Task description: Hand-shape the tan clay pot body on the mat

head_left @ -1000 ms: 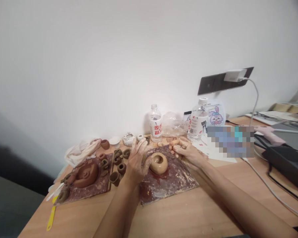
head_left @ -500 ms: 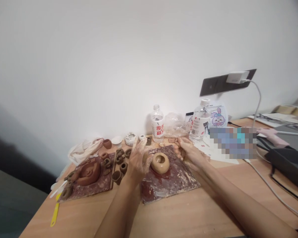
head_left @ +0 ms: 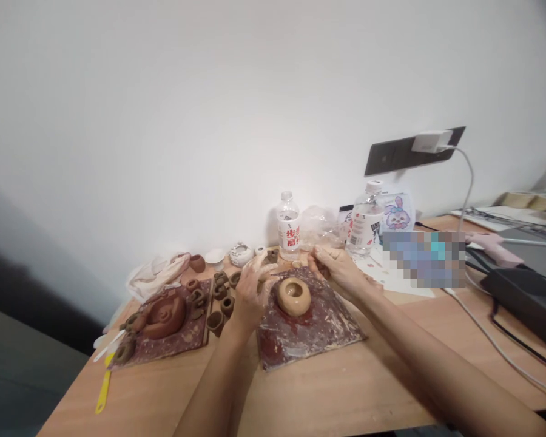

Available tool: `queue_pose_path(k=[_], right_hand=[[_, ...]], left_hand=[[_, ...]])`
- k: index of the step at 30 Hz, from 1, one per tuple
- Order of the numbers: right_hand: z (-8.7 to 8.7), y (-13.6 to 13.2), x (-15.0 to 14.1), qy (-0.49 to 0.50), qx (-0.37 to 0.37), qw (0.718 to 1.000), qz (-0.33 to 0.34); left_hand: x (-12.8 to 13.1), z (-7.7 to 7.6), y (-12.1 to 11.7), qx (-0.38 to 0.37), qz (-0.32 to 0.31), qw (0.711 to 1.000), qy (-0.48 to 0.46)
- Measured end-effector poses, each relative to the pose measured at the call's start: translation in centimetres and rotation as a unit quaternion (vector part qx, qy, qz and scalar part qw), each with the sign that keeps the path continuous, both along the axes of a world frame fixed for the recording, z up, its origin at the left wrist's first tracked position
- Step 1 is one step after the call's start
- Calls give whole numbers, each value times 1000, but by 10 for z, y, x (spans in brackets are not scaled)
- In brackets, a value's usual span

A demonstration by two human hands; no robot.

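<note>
A thick tan clay ring (head_left: 294,297) with a glossy wet hollow sits on a clay-stained board (head_left: 318,334). My left hand (head_left: 253,294), smeared with pale slip, rests just left of the ring, its fingers apart and holding nothing. My right hand (head_left: 339,270) is at the far corner of the board, beyond and to the right of the ring. Its fingers curl together, and I cannot tell whether they pinch a small bit of clay.
A second stained board (head_left: 195,340) holds a brown clay coil form (head_left: 161,318), with several small clay cups and loops beside it. Water bottles (head_left: 288,224) and a plastic bag (head_left: 318,227) stand behind. A yellow tool (head_left: 104,382) lies at the table's left.
My right hand has moved back and left toward the board's far corner, with its fingers curling more. My left hand has shifted slightly. The view has tilted a little; the clay ring stays on the board.
</note>
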State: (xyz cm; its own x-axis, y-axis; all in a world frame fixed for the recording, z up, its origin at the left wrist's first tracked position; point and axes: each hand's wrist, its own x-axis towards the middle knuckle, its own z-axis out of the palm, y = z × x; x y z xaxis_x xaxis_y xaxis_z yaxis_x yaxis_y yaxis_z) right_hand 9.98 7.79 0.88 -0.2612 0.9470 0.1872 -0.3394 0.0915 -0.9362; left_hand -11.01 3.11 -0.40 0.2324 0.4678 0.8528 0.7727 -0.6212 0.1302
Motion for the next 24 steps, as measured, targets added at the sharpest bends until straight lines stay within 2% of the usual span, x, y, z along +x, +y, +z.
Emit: queue_pose_path(k=[4,9,12,18,22,24], right_hand=[[-11,6,7,-34,30,999,-17],[-32,-1,-3,-37,12,999,-2],[-30,-11,-10,-52,25,998,0],[-18,-21,-6,-73,102,990,-65],[-17,-23,-5,-126,136,978,-95],[-17,-26,-7,-155,143,974,-87]], left_hand=[[4,1,-2,-11,0,1000,-23],[15,-1,-6,-29,-37,999,-28],[19,-2,-8,-18,-36,999,-26],[23,-4,-8,-10,-33,999,-28],[23,-3,-9,-16,-40,999,-24],[24,-2,-11,-18,-42,999,-14]])
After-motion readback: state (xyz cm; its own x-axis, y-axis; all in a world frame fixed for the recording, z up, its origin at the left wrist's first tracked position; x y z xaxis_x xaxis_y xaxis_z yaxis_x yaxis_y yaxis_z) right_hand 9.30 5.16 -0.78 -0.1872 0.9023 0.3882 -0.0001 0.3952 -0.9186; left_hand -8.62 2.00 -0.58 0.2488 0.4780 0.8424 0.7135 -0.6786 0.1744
